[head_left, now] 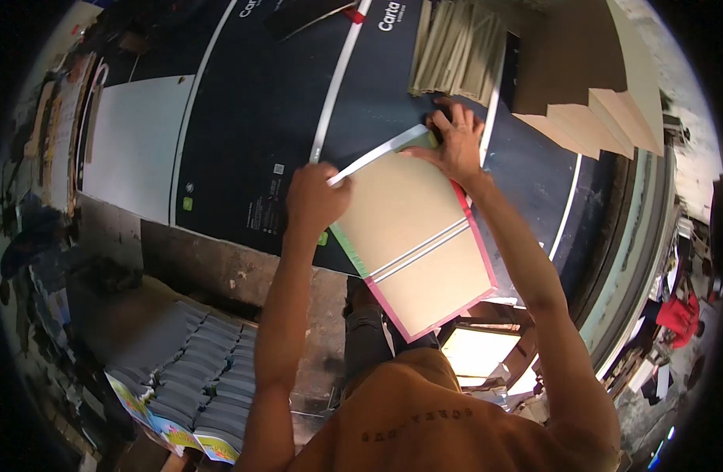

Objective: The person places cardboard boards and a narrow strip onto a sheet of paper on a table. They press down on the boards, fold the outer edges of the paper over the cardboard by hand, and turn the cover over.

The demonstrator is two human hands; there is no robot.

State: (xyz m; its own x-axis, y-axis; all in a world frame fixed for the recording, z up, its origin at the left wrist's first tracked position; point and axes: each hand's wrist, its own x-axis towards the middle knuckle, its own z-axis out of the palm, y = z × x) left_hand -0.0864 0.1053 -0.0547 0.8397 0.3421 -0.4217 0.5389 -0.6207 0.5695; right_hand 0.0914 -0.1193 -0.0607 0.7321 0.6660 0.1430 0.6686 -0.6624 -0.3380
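A hardcover book case lies inside up on the dark table, its near end jutting over the table edge. It has beige boards, two pale lines across and pink, red and green turned-in edges. Along its far edge runs a white strip. My left hand is closed at the strip's left end, gripping the cover's far-left corner; its fingertips are partly hidden. My right hand rests at the far-right corner with fingers spread, the thumb reaching over the board.
Thin boards are stacked beyond my right hand. Large beige blocks of stacked board stand at the right. A white sheet lies on the left. Stacked grey-edged booklets sit lower left. A person in red is far right.
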